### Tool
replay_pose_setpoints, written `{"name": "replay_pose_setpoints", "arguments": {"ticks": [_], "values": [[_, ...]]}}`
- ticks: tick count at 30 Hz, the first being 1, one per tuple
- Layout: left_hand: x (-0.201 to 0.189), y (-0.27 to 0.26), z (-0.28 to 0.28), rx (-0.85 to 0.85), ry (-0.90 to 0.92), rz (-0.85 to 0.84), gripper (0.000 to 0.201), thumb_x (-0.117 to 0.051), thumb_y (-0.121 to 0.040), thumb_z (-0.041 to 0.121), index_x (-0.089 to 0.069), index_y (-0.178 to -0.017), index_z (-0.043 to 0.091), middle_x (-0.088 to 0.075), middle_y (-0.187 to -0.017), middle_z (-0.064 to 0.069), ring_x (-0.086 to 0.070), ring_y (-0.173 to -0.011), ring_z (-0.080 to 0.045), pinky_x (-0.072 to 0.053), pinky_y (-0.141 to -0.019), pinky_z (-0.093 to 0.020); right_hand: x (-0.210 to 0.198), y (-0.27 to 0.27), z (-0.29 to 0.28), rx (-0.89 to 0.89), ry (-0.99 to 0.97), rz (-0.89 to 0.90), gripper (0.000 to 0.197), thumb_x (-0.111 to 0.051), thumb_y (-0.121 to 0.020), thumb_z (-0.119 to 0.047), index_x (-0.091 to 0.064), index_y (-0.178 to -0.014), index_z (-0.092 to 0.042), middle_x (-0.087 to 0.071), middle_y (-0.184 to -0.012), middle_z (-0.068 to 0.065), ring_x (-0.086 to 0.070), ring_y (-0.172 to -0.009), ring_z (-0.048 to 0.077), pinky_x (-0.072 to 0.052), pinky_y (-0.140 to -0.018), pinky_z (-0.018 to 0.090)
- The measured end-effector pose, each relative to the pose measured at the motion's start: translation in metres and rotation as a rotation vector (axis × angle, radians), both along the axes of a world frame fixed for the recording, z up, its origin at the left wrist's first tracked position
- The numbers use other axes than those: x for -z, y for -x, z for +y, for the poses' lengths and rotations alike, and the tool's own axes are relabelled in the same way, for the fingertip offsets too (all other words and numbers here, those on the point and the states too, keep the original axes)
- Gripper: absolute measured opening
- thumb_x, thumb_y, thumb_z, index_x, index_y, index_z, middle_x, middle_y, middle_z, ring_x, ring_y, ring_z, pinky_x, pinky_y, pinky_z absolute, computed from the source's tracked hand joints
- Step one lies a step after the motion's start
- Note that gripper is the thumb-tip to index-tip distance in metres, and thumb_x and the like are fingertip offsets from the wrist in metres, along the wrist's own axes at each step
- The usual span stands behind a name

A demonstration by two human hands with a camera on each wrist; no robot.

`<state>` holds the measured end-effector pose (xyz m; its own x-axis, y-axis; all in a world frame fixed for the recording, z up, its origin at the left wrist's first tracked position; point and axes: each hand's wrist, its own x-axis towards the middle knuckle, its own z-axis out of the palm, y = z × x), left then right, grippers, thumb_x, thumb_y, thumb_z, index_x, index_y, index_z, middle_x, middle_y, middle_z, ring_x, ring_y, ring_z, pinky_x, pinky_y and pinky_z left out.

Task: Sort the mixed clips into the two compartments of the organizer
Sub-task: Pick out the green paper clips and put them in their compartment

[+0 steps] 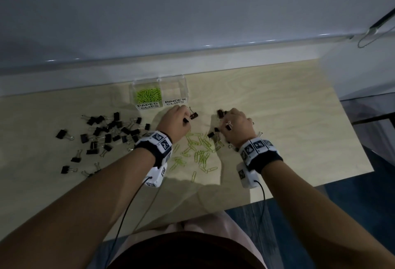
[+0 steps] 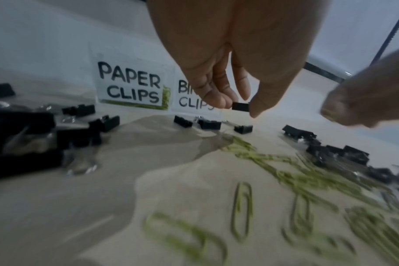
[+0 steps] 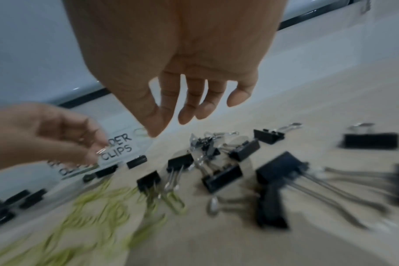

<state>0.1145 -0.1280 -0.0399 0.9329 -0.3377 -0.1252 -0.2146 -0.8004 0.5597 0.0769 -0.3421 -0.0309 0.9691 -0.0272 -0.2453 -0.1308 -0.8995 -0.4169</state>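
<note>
The clear organizer stands at the back of the table. Its left compartment, labelled PAPER CLIPS, holds green paper clips; the BINDER CLIPS compartment looks empty. My left hand hovers just in front of it and pinches a small black binder clip between thumb and fingers. My right hand hangs above a cluster of black binder clips with fingers loosely spread, holding nothing. Loose green paper clips lie between the wrists.
A large scatter of black binder clips covers the table's left side. The table's right edge and front edge drop to a blue floor. A white wall ledge runs behind the organizer. Thin cables hang from both wrist cameras.
</note>
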Motion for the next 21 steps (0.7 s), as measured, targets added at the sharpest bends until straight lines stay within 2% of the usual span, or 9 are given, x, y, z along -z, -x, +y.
{"name": "replay_pose_setpoints", "arguments": {"ticks": [3, 5, 8, 11, 15, 18, 21], "values": [[-0.006, -0.016, -0.011, 0.026, 0.019, -0.036, 0.026, -0.062, -0.084, 0.017, -0.056, -0.109, 0.009, -0.055, -0.112, -0.008, -0.055, -0.101, -0.023, -0.048, -0.086, -0.035, 0.002, 0.024, -0.002, -0.08, -0.031, 0.072, 0.003, -0.065, -0.076, -0.024, -0.066, -0.077, -0.022, -0.057, -0.096, -0.001, -0.053, -0.095, 0.023, -0.04, -0.084, 0.04], [-0.009, -0.015, -0.025, 0.104, -0.017, -0.024, 0.028, -0.061, -0.085, 0.016, -0.056, -0.112, 0.011, -0.052, -0.116, -0.007, -0.05, -0.107, -0.023, -0.045, -0.091, -0.036, 0.007, 0.028, -0.006, -0.03, -0.009, 0.057, 0.004, -0.065, -0.077, -0.02, -0.067, -0.08, -0.021, -0.059, -0.096, -0.001, -0.055, -0.094, 0.023, -0.043, -0.086, 0.043], [-0.009, 0.002, -0.045, 0.353, -0.055, 0.062, 0.025, -0.056, -0.087, 0.008, -0.061, -0.112, 0.011, -0.053, -0.115, -0.005, -0.05, -0.106, -0.022, -0.044, -0.092, -0.035, 0.01, 0.021, -0.009, 0.039, 0.041, 0.002, 0.016, -0.06, -0.079, -0.015, -0.068, -0.092, -0.02, -0.06, -0.097, 0.002, -0.056, -0.095, 0.026, -0.042, -0.086, 0.042], [-0.003, 0.014, -0.055, 0.523, -0.156, 0.066, 0.032, -0.051, -0.088, 0.004, -0.062, -0.116, 0.014, -0.052, -0.128, -0.002, -0.051, -0.109, -0.024, -0.045, -0.092, -0.035, 0.008, 0.011, -0.004, -0.07, 0.1, -0.002, 0.033, -0.062, -0.08, -0.015, -0.064, -0.108, -0.032, -0.057, -0.105, 0.0, -0.051, -0.1, 0.023, -0.037, -0.09, 0.043], [0.001, 0.015, -0.056, 0.562, -0.209, 0.009, 0.026, -0.051, -0.09, 0.009, -0.062, -0.113, 0.015, -0.054, -0.127, 0.0, -0.052, -0.108, -0.026, -0.044, -0.089, -0.035, 0.006, 0.002, 0.0, -0.208, 0.184, 0.048, 0.033, -0.066, -0.079, -0.028, -0.062, -0.109, -0.04, -0.052, -0.108, -0.002, -0.046, -0.102, 0.023, -0.036, -0.088, 0.043], [0.0, 0.015, -0.051, 0.55, -0.151, 0.004, 0.026, -0.054, -0.089, 0.015, -0.058, -0.115, 0.014, -0.053, -0.124, -0.001, -0.05, -0.109, -0.022, -0.043, -0.09, -0.033, 0.004, 0.001, -0.004, -0.264, 0.23, 0.031, 0.027, -0.064, -0.081, -0.028, -0.061, -0.107, -0.035, -0.052, -0.107, 0.001, -0.047, -0.102, 0.026, -0.037, -0.087, 0.043], [-0.002, 0.012, -0.035, 0.421, -0.023, 0.014, 0.024, -0.057, -0.088, 0.023, -0.058, -0.11, 0.015, -0.055, -0.111, -0.002, -0.052, -0.098, -0.017, -0.047, -0.088, -0.032, 0.002, 0.005, -0.011, -0.251, 0.242, 0.018, 0.031, -0.058, -0.085, -0.028, -0.055, -0.116, -0.03, -0.051, -0.112, 0.003, -0.047, -0.103, 0.028, -0.036, -0.088, 0.044]]}}
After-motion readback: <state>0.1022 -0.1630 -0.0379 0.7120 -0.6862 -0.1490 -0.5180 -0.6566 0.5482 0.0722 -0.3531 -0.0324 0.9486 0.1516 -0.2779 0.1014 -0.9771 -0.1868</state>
